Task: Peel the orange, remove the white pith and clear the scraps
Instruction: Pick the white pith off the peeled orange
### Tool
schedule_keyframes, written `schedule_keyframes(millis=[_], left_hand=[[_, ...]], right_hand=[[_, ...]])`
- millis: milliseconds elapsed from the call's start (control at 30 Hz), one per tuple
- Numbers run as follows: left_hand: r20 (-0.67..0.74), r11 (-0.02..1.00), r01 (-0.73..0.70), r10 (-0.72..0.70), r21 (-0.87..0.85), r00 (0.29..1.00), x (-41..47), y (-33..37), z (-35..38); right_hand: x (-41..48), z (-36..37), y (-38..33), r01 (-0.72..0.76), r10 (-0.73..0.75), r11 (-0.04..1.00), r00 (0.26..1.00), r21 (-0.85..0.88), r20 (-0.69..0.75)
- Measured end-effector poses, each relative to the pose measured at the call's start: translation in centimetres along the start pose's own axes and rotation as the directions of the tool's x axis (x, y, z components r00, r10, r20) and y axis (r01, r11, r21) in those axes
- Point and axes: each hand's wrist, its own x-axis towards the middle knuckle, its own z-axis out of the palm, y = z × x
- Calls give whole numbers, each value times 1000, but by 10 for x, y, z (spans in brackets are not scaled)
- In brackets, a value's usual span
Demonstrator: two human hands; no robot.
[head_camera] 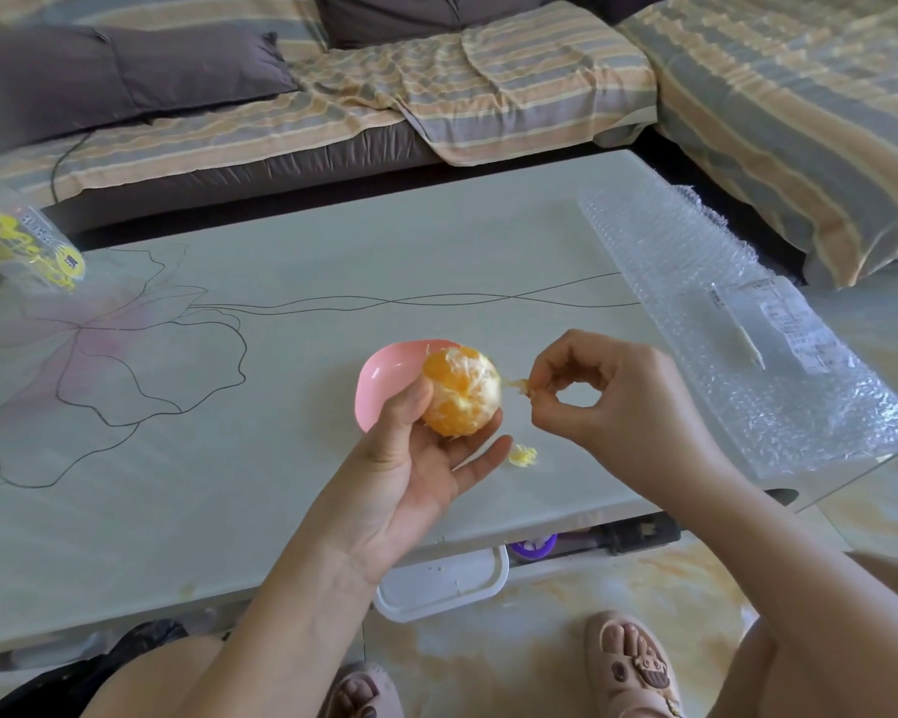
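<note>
Over table (281,282) | left hand (410,458) cups orange (461,391) | right hand (607,391) pinches pith strand (520,387)

Soft daylight, washed colours, edges bowed, blurred

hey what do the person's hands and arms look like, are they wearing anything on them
Both the left hand and right hand are bare: no gloves, rings, watch or bracelets visible. The forearms are bare too, with no sleeves in view as far as the frame shows. The nails look short and unpainted, though they are small in the picture.
</note>
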Motion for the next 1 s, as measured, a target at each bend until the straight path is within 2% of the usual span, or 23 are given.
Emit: schedule_keyframes(millis=[167, 333, 500, 667, 800, 867, 1000], left_hand=[[-90, 999, 24, -26, -30, 996, 0, 2, -3], [-251, 996, 89, -84, 6, 964, 2, -2, -9], [-271, 996, 90, -91, -14, 958, 2, -1, -12], [-262, 997, 80, -83, -20, 962, 2, -1, -14], [-266, 998, 58, -54, 6, 962, 2, -1, -10], [-267, 1000, 24, -19, 16, 964, 2, -2, -7], [-235, 998, -14, 27, 57, 972, 6, -4, -11]], right_hand=[[6, 12, 23, -124, 149, 971, 983, -203, 112], [14, 26, 43, -134, 208, 920, 963, -369, 170], [16, 37, 48, -114, 234, 880, 949, -461, 211], [15, 38, 45, -63, 187, 866, 961, -495, 205], [13, 33, 41, -70, 138, 905, 981, -419, 133], [10, 29, 32, -66, 92, 946, 993, -316, 68], [-3, 20, 5, 33, -32, 992, 999, -122, 5]])
